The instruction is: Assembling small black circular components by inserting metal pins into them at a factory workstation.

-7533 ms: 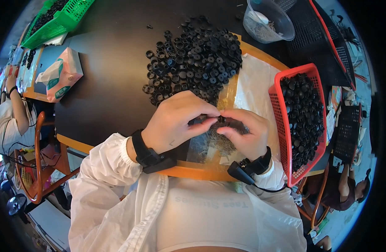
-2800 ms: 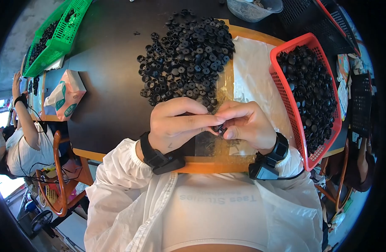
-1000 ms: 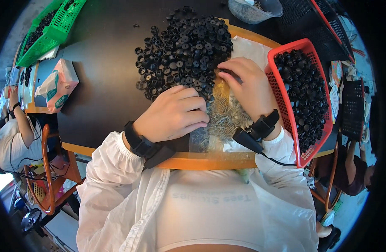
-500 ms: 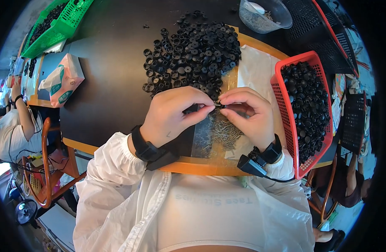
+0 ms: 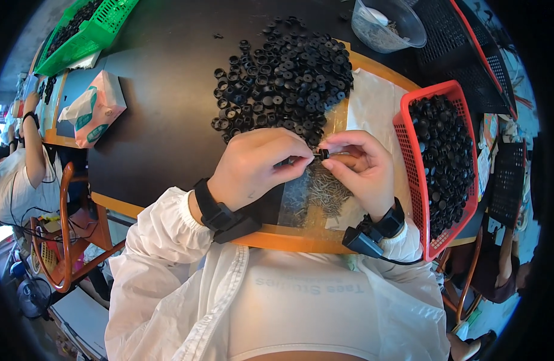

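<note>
Over the near edge of the black parts pile, my two hands meet fingertip to fingertip. Between thumb and fingers, my right hand [image 5: 368,171] pinches a small black round plastic part [image 5: 321,154]. My left hand [image 5: 256,161] is closed in a pinch right beside that part; whatever sits in its fingertips is too small and hidden to name. A heap of small metal screws [image 5: 328,194] lies on the table just below the fingers. Beyond the hands spreads the large pile of black round cup-shaped parts [image 5: 289,78], some showing a central hole.
At the right stands a red basket [image 5: 407,174] full of black parts. Behind it are black crates [image 5: 463,54] and a clear plastic bowl [image 5: 382,37]. A tissue box [image 5: 111,102] and a green basket [image 5: 99,33] are at left. Another person's arm [image 5: 34,144] shows far left.
The black part now shows more plainly at my right fingertips, where a small shiny piece showed between the hands before. The whole view has shifted slightly.
</note>
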Tool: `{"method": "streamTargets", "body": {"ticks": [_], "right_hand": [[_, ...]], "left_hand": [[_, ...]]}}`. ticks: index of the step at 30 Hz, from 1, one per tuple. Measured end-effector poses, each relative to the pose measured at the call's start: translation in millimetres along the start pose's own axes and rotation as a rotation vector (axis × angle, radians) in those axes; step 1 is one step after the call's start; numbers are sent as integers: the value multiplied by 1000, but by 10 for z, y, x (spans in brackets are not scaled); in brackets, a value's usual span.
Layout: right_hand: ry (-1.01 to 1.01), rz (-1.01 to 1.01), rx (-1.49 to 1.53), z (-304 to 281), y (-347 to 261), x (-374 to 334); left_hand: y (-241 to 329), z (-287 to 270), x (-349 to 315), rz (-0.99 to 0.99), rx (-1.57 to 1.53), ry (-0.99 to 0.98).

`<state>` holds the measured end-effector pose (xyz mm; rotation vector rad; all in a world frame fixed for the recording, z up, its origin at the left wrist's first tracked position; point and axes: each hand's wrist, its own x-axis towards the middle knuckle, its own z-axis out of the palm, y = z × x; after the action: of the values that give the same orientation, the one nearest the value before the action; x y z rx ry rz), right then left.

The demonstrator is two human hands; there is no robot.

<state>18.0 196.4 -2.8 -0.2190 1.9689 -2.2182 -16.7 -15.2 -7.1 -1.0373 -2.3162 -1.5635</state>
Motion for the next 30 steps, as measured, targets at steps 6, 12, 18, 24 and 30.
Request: {"method": "streamTargets", "body": {"ticks": [6, 12, 18, 24, 30], "right_hand": [[-37, -123, -473, 4, -60, -27], [-13, 11, -1, -15, 31, -26], [89, 80, 299, -115, 45, 28], [90, 89, 306, -84, 45, 27], [67, 76, 280, -85, 49, 26]], "left_hand": [[-44, 12, -19, 75, 22, 0], [-43, -84, 30, 157, 24, -12], [-173, -514, 154, -122, 865, 364], [-296, -582, 80, -223, 892, 264], [-276, -570, 77, -177, 869, 276]]}}
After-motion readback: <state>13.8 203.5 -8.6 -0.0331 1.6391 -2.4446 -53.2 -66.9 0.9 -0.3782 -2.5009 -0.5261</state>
